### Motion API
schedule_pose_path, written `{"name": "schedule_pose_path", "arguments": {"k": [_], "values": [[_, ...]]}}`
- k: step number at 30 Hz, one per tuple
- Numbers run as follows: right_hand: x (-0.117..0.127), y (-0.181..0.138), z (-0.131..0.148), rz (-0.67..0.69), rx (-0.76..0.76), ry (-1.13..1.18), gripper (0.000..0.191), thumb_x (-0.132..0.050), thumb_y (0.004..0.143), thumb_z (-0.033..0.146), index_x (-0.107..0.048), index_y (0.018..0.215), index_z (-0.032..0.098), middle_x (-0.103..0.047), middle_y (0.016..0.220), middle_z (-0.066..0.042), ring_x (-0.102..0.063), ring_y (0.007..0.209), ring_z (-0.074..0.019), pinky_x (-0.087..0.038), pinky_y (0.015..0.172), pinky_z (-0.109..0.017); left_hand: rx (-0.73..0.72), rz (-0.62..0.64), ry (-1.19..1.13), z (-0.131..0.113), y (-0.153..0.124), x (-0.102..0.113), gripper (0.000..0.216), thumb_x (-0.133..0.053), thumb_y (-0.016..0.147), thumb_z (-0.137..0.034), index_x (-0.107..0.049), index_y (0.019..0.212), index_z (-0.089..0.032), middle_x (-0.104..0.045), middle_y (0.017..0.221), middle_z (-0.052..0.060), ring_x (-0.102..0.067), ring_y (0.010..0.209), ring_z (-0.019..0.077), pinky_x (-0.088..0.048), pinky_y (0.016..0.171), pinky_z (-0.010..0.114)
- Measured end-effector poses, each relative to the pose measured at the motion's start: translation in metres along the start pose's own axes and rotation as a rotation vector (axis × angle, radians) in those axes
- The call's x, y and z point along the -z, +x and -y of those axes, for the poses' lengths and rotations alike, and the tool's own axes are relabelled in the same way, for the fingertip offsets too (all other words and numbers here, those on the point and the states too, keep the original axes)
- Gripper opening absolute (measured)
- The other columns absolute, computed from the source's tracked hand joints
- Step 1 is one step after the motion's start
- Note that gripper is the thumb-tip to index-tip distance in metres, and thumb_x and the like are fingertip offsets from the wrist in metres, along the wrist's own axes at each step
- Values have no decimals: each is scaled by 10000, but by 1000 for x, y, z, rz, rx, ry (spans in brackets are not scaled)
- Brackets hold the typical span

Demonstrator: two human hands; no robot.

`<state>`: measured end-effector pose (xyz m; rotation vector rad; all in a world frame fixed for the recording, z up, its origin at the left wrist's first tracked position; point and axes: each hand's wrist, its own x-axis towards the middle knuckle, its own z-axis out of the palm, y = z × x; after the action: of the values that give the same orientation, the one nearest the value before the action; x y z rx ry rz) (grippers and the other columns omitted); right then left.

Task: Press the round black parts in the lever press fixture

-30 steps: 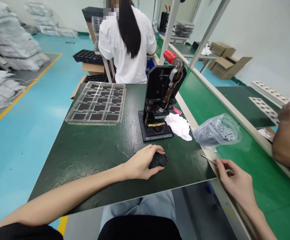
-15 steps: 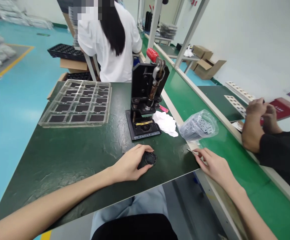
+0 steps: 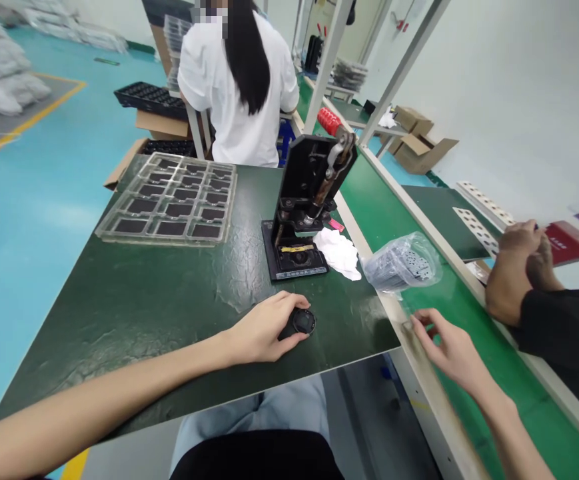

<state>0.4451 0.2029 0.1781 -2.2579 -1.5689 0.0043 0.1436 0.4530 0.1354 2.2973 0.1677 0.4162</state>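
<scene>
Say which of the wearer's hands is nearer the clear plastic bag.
Right. The right hand is just below the clear plastic bag in the picture; the left hand is farther off, holding the black part.

The person wore a plain black top point(image 3: 256, 459), its rounded front showing nearer the body than the table's point(image 3: 189, 287) front edge. Below that edge came light blue trousers point(image 3: 296, 410), pale and washed in tone, with soft creases where the two legs met. Off the table's near left corner, a sliver of dark sleeve point(image 3: 39, 477) was just visible, too little to make out its hem. Both forearms point(image 3: 134, 387) were bare and slender. The left hand point(image 3: 262, 331), above the table, and the right hand point(image 3: 452, 350), beyond its right edge, were bare too, with slim fingers point(image 3: 294, 299).
</scene>
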Motion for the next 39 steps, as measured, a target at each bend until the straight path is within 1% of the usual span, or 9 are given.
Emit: {"name": "schedule_pose_path", "arguments": {"k": [4, 8, 10, 13, 15, 19, 24, 28, 39], "values": [[-7, -24, 0, -164, -116, 30, 283, -530, 971, 486, -606, 856, 239, -738, 738, -36, -716, 603, -195, -531, 522, -261, 5, -29, 59, -2, 0, 0, 422, -738, 920, -391, -502, 1208, -194, -668, 1175, 116, -650, 1095, 297, -557, 952, 463], [-13, -32, 9, -203, -131, -1, 323, -544, 956, 522, -628, 830, 237, -731, 719, -45, -663, 521, -178, -432, 387, -255, -8, -22, 92, -3, -1, 0, 509, -777, 903, -432, -486, 1244, -192, -656, 1200, 119, -638, 1121, 303, -538, 959, 452], [-9, -30, 19, -244, -140, -25, 347, -538, 960, 550, -629, 833, 240, -720, 721, -57, -660, 528, -191, -455, 416, -281, -18, -11, 102, -3, -2, 0, 517, -788, 902, -401, -480, 1255, -182, -652, 1211, 120, -631, 1130, 301, -529, 960, 441], [7, -24, 37, -454, -221, 17, 329, -587, 946, 582, -601, 841, 271, -688, 717, -82, -676, 588, -247, -527, 514, -362, -21, 0, 107, -2, -2, 0, 507, -788, 905, -377, -483, 1256, -176, -651, 1213, 116, -624, 1133, 297, -518, 960, 433], [16, -17, 52, -529, -196, 84, 272, -649, 931, 542, -614, 860, 282, -677, 725, -81, -671, 602, -253, -557, 577, -398, -29, 3, 111, -1, -2, -1, 491, -772, 916, -383, -487, 1257, -173, -652, 1210, 117, -623, 1131, 297, -513, 954, 429], [5, 13, 85, -398, 26, 190, 134, -692, 942, 360, -685, 914, 229, -698, 747, -46, -670, 618, -200, -563, 622, -351, -51, 3, 143, -1, -2, -2, 470, -759, 924, -369, -490, 1256, -172, -656, 1200, 119, -627, 1121, 303, -500, 932, 414], [-58, 92, 118, -344, 126, 441, 190, -644, 968, 349, -638, 843, 205, -695, 745, -35, -679, 650, -172, -553, 616, -297, -41, -20, 265, -3, -4, -3, 481, -738, 943, -488, -526, 1214, -152, -666, 1149, 120, -640, 1058, 300, -490, 895, 408], [-96, 144, 129, -348, 106, 520, 225, -617, 965, 401, -597, 861, 202, -689, 759, -34, -661, 625, -162, -520, 551, -273, -29, -41, 304, -2, -5, -5, 602, -726, 900, -645, -542, 1208, -161, -672, 1138, 114, -634, 1068, 304, -485, 894, 410], [-109, 162, 133, -345, 207, 463, 204, -580, 986, 373, -562, 867, 208, -656, 731, -6, -587, 554, -121, -470, 518, -244, -63, -8, 271, 1, -3, -4, 589, -749, 899, -604, -547, 1216, -151, -661, 1177, 132, -618, 1102, 310, -488, 914, 404]]}}
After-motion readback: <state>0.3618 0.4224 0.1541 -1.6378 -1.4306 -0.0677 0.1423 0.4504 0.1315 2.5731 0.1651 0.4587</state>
